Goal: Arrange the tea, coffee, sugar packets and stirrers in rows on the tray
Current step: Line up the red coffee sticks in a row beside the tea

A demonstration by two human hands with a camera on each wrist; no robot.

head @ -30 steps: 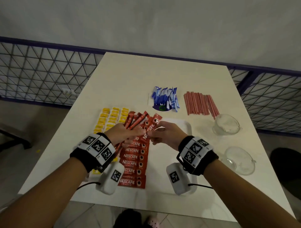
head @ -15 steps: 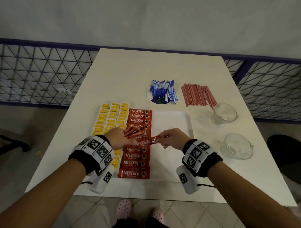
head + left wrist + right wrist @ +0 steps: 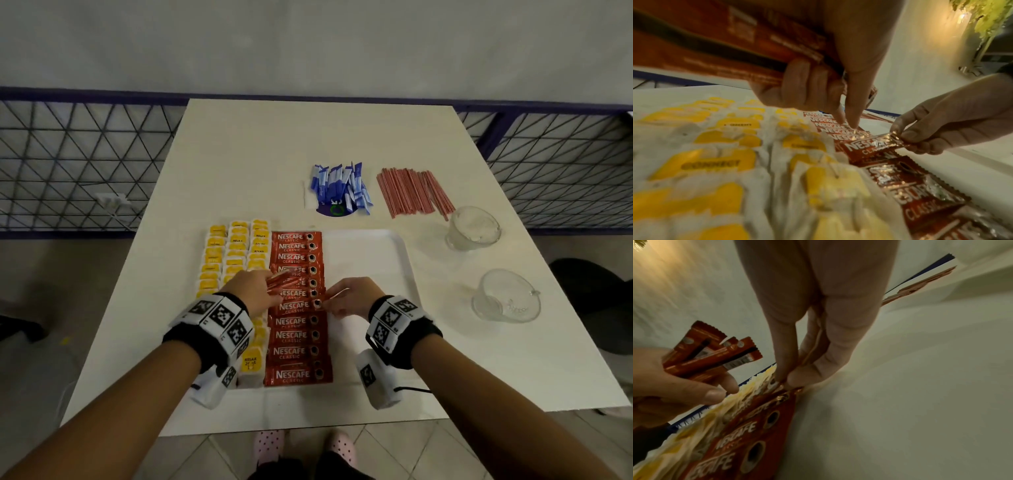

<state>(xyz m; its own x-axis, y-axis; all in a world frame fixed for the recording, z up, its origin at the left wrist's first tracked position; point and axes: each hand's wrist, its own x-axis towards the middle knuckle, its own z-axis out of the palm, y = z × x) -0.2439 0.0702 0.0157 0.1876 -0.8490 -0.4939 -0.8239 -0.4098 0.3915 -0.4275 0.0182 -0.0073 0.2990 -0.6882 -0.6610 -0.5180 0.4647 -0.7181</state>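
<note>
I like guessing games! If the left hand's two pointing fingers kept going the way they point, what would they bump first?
Probably the row of red coffee packets on the tray: the left hand aims two fingers down at them, almost touching, though contact is unclear.

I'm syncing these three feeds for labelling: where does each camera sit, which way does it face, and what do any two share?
Head: above, facing forward and down on the tray; both forearms and the left hand show.
Left wrist: under the left hand, looking along its fingers across the tea bags.
Right wrist: looks along the right hand down at the tray.
Shared: both wrist views show the coffee sachet pinched by the right hand.
</note>
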